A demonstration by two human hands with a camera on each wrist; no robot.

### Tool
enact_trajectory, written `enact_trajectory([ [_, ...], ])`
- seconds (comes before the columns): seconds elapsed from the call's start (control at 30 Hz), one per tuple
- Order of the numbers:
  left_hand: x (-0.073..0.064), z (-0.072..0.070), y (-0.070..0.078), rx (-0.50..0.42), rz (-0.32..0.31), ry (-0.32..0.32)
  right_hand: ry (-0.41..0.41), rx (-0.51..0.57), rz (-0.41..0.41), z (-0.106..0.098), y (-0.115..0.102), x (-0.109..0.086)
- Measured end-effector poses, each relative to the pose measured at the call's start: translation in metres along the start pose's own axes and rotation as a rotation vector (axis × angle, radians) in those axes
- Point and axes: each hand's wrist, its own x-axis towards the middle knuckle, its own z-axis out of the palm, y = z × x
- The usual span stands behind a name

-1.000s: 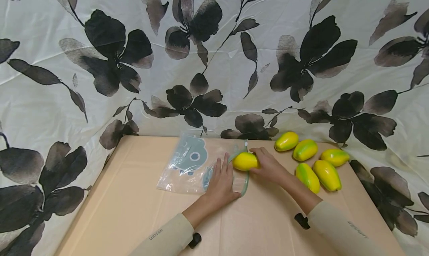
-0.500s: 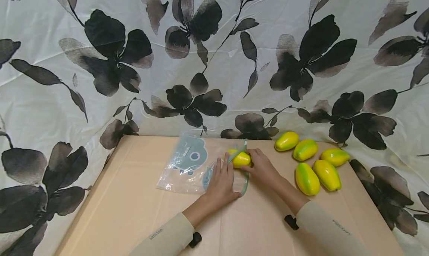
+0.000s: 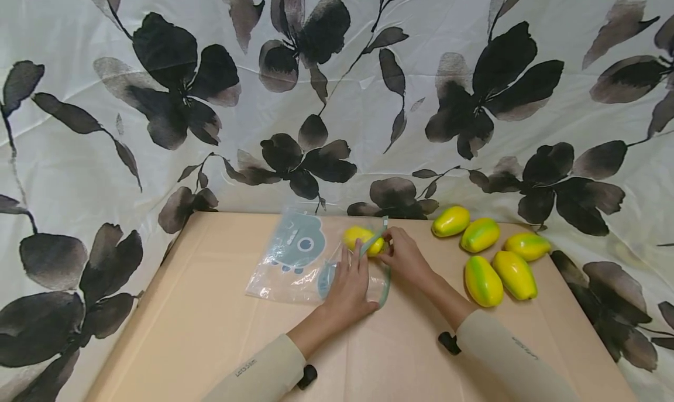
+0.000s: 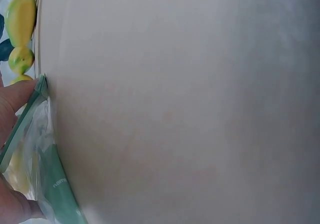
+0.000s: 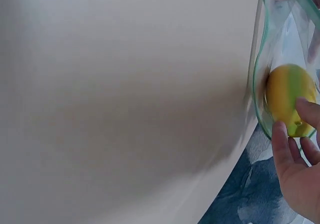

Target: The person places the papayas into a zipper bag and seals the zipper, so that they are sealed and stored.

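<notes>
A clear zip bag with a blue-grey cartoon print lies flat on the board, its green-edged mouth facing right. My left hand rests on it, fingers straight and thumb at the near end of the mouth, where the upper green strip stands raised. A yellow-green oval fruit is mostly inside, under that strip. At the mouth, my right hand holds the fruit's outer end; in the right wrist view its thumb and fingertips meet the fruit, with the green rim looping around it.
Several more yellow-green fruits lie grouped to the right of the right hand, on the tan board. Floral cloth rises behind the board's far edge. Dark camera mounts sit under both sleeves.
My right hand has moved left, pushing the fruit from the mouth of the bag in under the raised strip. The left hand and the bag have stayed nearly still.
</notes>
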Motion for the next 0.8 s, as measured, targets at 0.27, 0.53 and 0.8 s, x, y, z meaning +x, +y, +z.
enact_trajectory([
  [0.27,0.002,-0.001,0.000,0.037,0.016,0.013,0.050,-0.040,0.040,0.001,-0.008,0.007],
  [0.53,0.004,-0.001,-0.001,0.031,0.006,0.011,0.025,-0.072,0.066,-0.007,-0.004,0.001],
  [0.8,0.006,-0.001,0.001,0.005,-0.007,0.001,0.031,-0.142,0.016,-0.026,-0.001,-0.018],
])
